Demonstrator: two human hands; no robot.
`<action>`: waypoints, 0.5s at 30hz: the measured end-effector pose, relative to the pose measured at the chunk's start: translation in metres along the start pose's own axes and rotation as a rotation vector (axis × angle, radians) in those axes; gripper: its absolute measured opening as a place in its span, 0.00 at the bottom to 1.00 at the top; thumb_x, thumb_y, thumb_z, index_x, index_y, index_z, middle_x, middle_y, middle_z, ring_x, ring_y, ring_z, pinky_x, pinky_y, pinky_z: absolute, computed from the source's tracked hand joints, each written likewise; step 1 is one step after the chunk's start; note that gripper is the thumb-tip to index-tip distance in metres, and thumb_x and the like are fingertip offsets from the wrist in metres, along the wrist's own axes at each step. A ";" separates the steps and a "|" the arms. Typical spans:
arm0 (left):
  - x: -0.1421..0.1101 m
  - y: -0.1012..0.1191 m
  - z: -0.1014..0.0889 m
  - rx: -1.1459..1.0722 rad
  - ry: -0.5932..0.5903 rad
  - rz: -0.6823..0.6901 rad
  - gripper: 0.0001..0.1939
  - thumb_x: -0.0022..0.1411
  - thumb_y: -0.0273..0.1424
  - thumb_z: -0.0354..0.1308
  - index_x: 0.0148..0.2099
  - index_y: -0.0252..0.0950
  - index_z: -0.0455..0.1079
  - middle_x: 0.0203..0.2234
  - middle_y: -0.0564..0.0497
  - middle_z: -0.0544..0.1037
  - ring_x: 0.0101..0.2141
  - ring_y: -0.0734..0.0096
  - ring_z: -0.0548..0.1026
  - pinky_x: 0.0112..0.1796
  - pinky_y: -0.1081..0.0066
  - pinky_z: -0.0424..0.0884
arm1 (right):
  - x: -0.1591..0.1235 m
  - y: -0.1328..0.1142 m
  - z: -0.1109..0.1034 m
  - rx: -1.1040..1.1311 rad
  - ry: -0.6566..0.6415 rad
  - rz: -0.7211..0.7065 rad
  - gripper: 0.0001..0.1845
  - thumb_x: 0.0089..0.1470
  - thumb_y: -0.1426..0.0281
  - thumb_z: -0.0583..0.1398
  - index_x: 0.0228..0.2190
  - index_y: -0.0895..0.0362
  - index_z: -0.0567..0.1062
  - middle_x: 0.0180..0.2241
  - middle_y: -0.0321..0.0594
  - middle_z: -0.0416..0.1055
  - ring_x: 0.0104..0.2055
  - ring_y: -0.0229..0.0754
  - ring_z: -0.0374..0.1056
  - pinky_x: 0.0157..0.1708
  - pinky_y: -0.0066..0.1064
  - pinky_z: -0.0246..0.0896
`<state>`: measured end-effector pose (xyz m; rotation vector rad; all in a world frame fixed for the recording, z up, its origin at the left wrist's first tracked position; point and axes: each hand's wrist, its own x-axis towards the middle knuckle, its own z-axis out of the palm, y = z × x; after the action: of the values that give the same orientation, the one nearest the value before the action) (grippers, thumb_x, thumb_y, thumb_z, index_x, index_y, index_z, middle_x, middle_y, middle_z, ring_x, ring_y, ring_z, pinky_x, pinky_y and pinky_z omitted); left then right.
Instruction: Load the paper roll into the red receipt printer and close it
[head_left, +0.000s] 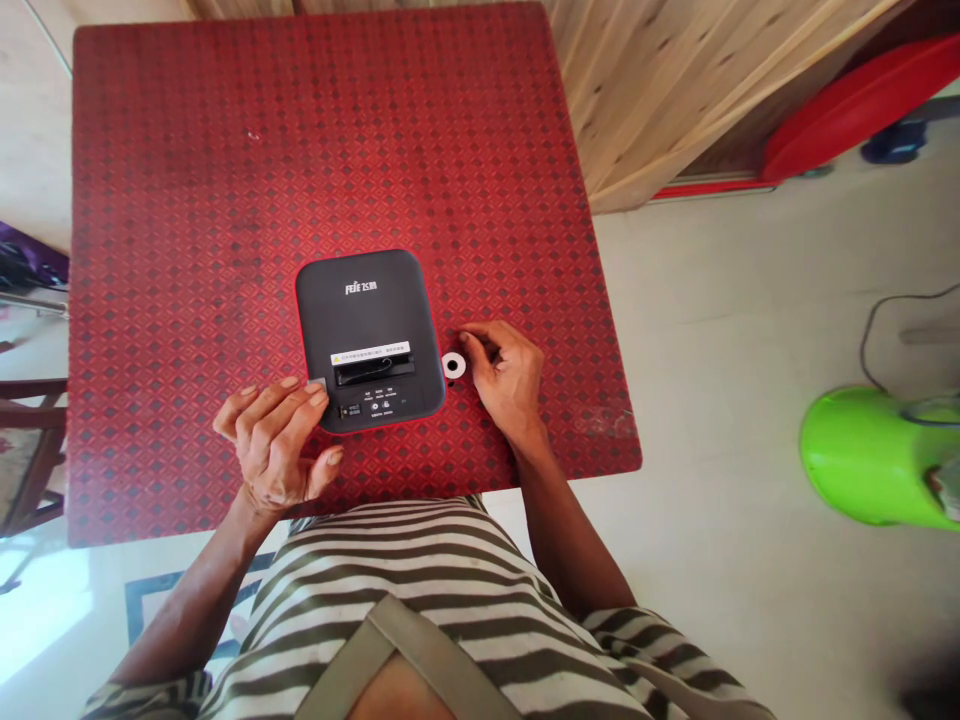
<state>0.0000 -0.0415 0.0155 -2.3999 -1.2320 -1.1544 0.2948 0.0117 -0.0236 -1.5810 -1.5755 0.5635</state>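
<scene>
A dark, flat device [367,325] with rounded corners and red lower edging lies on the patterned red surface [187,180], slightly toward 5 o'clock from its middle. White lettering sits near the device's 12 o'clock edge. Toward its 6 o'clock side are a white label strip [370,353], a dark slot [386,368] just below the strip, and small printed symbols.

Of the person's two hands, the left hand [281,440] is at the device's 7 to 8 o'clock corner, its fingers loosely extended and the thumb well apart from them. Its fingertips meet a small grey piece [318,383] at that corner; whether they grip it or only rest on it, I cannot tell.

The right hand [506,375] is between 3 and 4 o'clock from the device, fingers curled and thumb near the index fingertip. I cannot tell whether anything is pinched there. Between this hand and the device is a white ring-shaped piece [453,356] with a dark centre, right at the device's edge.

Farther out, a lime-green bucket [847,460] stands on the floor [712,330], also between 3 and 4 o'clock.
</scene>
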 end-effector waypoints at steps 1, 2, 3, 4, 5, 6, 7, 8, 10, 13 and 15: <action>0.000 0.000 0.000 0.004 -0.001 -0.010 0.29 0.75 0.45 0.53 0.72 0.41 0.64 0.47 0.45 0.83 0.51 0.54 0.80 0.57 0.51 0.65 | 0.000 0.000 0.000 -0.001 0.001 0.002 0.10 0.66 0.65 0.61 0.36 0.53 0.83 0.35 0.39 0.83 0.34 0.44 0.75 0.38 0.37 0.70; 0.001 0.001 0.000 0.000 -0.004 -0.023 0.29 0.74 0.45 0.54 0.72 0.42 0.64 0.46 0.45 0.83 0.50 0.54 0.80 0.57 0.51 0.64 | 0.000 0.000 0.000 -0.001 0.003 0.001 0.10 0.66 0.65 0.61 0.36 0.53 0.83 0.35 0.39 0.82 0.33 0.43 0.75 0.38 0.37 0.70; 0.000 0.001 0.000 -0.011 -0.010 -0.036 0.29 0.74 0.45 0.54 0.72 0.42 0.64 0.46 0.45 0.83 0.50 0.55 0.80 0.58 0.51 0.64 | 0.000 0.000 0.000 0.000 0.007 -0.002 0.10 0.66 0.65 0.61 0.36 0.53 0.83 0.35 0.39 0.82 0.33 0.43 0.75 0.37 0.37 0.70; 0.000 0.001 0.000 -0.024 -0.016 -0.049 0.29 0.74 0.45 0.54 0.72 0.43 0.64 0.47 0.46 0.83 0.49 0.56 0.80 0.57 0.51 0.64 | 0.000 0.000 0.000 0.001 0.011 -0.005 0.10 0.66 0.65 0.61 0.36 0.53 0.83 0.34 0.39 0.82 0.33 0.43 0.75 0.37 0.37 0.70; -0.001 0.001 0.000 -0.038 -0.022 -0.061 0.29 0.74 0.44 0.54 0.73 0.44 0.63 0.47 0.46 0.83 0.48 0.56 0.80 0.57 0.51 0.64 | 0.000 0.000 0.000 0.002 0.016 -0.009 0.10 0.66 0.65 0.61 0.36 0.53 0.83 0.34 0.39 0.82 0.33 0.43 0.75 0.37 0.37 0.69; -0.003 0.001 0.001 -0.052 -0.027 -0.072 0.29 0.75 0.44 0.54 0.73 0.45 0.62 0.48 0.46 0.83 0.47 0.57 0.80 0.57 0.50 0.64 | 0.000 0.000 0.000 0.003 0.020 -0.014 0.10 0.66 0.65 0.61 0.36 0.53 0.83 0.34 0.39 0.82 0.33 0.43 0.75 0.37 0.36 0.69; -0.004 0.000 0.001 -0.066 -0.031 -0.084 0.28 0.75 0.44 0.53 0.73 0.46 0.62 0.48 0.46 0.83 0.47 0.58 0.80 0.56 0.50 0.64 | 0.000 0.000 0.000 0.006 0.021 -0.018 0.10 0.67 0.66 0.61 0.36 0.53 0.83 0.34 0.39 0.82 0.33 0.43 0.75 0.37 0.36 0.69; -0.006 0.000 0.001 -0.080 -0.036 -0.097 0.28 0.75 0.44 0.52 0.73 0.48 0.61 0.49 0.46 0.83 0.46 0.58 0.80 0.56 0.49 0.64 | 0.000 0.000 0.000 0.008 0.020 -0.020 0.10 0.67 0.66 0.61 0.36 0.53 0.83 0.34 0.39 0.82 0.33 0.43 0.75 0.37 0.36 0.69; -0.009 -0.001 0.002 -0.098 -0.048 -0.119 0.28 0.75 0.44 0.51 0.73 0.49 0.61 0.51 0.47 0.83 0.46 0.57 0.81 0.56 0.48 0.64 | 0.000 0.000 0.000 0.011 0.015 -0.020 0.10 0.67 0.66 0.61 0.36 0.54 0.83 0.35 0.39 0.82 0.33 0.43 0.75 0.38 0.37 0.69; -0.011 -0.002 0.004 -0.093 -0.028 -0.109 0.27 0.75 0.44 0.51 0.72 0.47 0.62 0.50 0.46 0.84 0.45 0.57 0.81 0.55 0.48 0.65 | -0.001 0.001 0.000 -0.003 0.006 -0.013 0.10 0.67 0.65 0.61 0.37 0.53 0.83 0.35 0.39 0.82 0.33 0.43 0.75 0.38 0.37 0.70; -0.010 -0.003 0.006 -0.082 0.003 -0.091 0.25 0.76 0.44 0.50 0.70 0.44 0.65 0.48 0.45 0.84 0.44 0.57 0.81 0.54 0.49 0.66 | -0.001 0.001 0.000 -0.017 0.002 -0.008 0.11 0.67 0.65 0.61 0.37 0.53 0.83 0.35 0.39 0.82 0.33 0.43 0.75 0.38 0.37 0.70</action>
<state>-0.0025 -0.0426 0.0033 -2.4213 -1.3306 -1.2576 0.2952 0.0109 -0.0246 -1.5872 -1.5887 0.5455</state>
